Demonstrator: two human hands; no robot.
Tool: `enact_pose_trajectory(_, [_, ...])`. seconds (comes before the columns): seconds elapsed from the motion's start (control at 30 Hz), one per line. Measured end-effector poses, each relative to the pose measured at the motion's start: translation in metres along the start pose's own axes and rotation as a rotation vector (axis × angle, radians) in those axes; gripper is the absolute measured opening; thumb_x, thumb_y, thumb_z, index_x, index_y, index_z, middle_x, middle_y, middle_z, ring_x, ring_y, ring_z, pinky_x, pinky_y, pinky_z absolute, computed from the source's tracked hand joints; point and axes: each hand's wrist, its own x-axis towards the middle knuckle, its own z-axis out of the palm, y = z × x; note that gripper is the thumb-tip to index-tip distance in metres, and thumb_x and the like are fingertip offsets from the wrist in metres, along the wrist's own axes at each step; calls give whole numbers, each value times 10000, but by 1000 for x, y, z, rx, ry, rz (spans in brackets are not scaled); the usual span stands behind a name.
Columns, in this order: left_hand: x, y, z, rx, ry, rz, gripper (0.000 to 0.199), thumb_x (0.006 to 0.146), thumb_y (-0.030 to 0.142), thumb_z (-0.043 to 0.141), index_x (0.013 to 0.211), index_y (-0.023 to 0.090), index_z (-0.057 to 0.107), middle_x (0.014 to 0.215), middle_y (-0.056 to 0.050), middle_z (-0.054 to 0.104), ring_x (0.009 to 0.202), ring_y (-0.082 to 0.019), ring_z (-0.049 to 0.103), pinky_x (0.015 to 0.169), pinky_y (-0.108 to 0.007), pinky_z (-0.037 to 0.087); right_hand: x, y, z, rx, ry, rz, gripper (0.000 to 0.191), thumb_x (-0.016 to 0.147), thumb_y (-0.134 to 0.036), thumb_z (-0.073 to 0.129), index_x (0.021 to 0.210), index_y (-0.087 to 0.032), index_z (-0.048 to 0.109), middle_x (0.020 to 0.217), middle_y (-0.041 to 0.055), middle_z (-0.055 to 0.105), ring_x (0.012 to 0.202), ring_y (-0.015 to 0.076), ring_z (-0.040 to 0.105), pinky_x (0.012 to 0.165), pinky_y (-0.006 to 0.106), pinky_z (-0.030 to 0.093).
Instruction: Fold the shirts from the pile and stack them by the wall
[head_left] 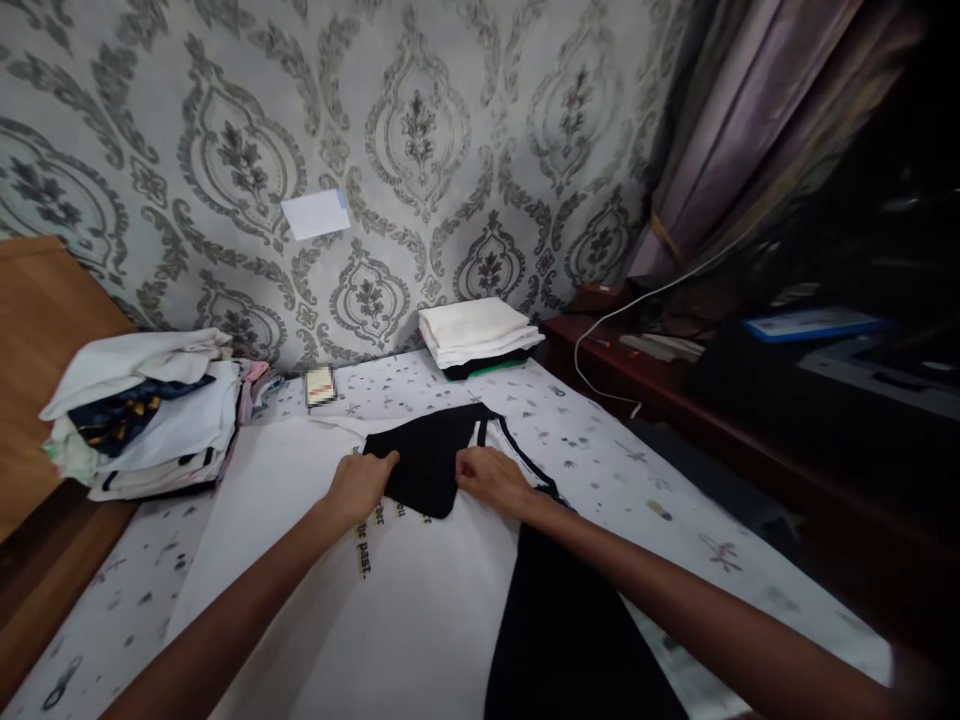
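A white T-shirt (420,620) with black sleeves and dark printed lettering lies spread over the bed. Its far black sleeve (427,450) is folded inward across the white body. My left hand (364,485) pinches the left end of this sleeve between thumb and fingers. At the sleeve's right side, near the dark-trimmed neckline, my right hand (487,478) is closed on the fabric. The other black sleeve (562,630) stretches toward me beneath my right forearm.
Folded clothes form a pile (157,420) at the left and a neater stack (480,335) by the wall. A small card-like item (320,386) lies between them. To the right, a dark red table (637,385) carries a white cable (652,300) and a blue-edged object (814,323).
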Motion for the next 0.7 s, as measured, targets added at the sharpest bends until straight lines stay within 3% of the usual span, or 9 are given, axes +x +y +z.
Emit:
enact_pose_trajectory(0.17, [16, -14, -12, -251, -31, -22, 277, 958, 327, 440, 1179, 238, 581, 945, -56, 707, 884, -234, 667, 731, -326, 452, 34, 7, -1, 288, -69, -40, 134, 782, -82, 577, 702, -190, 576, 613, -29, 610, 609, 126, 607, 577, 232, 386])
enact_pose_trajectory(0.27, [10, -7, -12, -359, -35, 130, 531, 858, 551, 595, 1306, 273, 533, 1129, -60, 653, 1041, -264, 614, 817, -355, 478, 49, 15, 5, 605, -100, 13, 120, 819, -89, 547, 758, -193, 551, 540, -62, 553, 496, 109, 577, 494, 210, 401])
enact_pose_trajectory(0.33, [4, 4, -8, -299, -23, 188, 677, 769, 597, 688, 1338, 269, 521, 1242, -84, 597, 1139, -309, 554, 874, -402, 481, 55, 19, 9, 805, -108, 33, 94, 829, -101, 555, 795, -188, 569, 582, -56, 576, 523, 109, 604, 480, 199, 428])
enact_pose_trajectory(0.37, [1, 11, -5, -246, -12, 188, 664, 770, 573, 699, 1328, 255, 530, 1261, -97, 583, 1159, -325, 535, 890, -426, 480, 58, 20, 10, 890, -110, 37, 77, 831, -111, 567, 812, -183, 588, 621, -46, 599, 554, 109, 623, 496, 198, 453])
enact_pose_trajectory(0.43, [-1, 21, 2, -143, 15, 170, 451, 863, 436, 625, 1256, 221, 575, 1246, -116, 584, 1157, -330, 529, 897, -449, 480, 60, 20, 11, 1020, -121, 38, 35, 820, -148, 615, 835, -174, 631, 721, -19, 651, 621, 112, 660, 562, 212, 511])
enact_pose_trajectory(0.53, [5, 24, 7, -76, 34, 164, 261, 929, 208, 458, 1126, 206, 628, 1159, -120, 615, 1100, -296, 568, 841, -407, 502, 59, 19, 9, 1151, -138, -28, 94, 814, -258, 674, 846, -169, 675, 860, 29, 704, 747, 146, 708, 681, 262, 567])
enact_pose_trajectory(0.6, [16, 15, 0, -95, 47, 132, 284, 910, 159, 445, 1106, 226, 641, 1126, -109, 628, 1056, -271, 601, 791, -366, 513, 55, 19, 6, 1176, -116, -125, 181, 841, -349, 656, 835, -169, 676, 862, 42, 714, 791, 171, 717, 715, 289, 575])
enact_pose_trajectory(0.7, [46, -11, -29, -100, 137, -28, 364, 883, 120, 429, 1130, 248, 665, 1109, -100, 649, 1016, -265, 641, 780, -358, 513, 50, 18, 2, 1022, -64, -332, 248, 892, -393, 584, 808, -173, 665, 806, 37, 712, 785, 181, 706, 732, 307, 564])
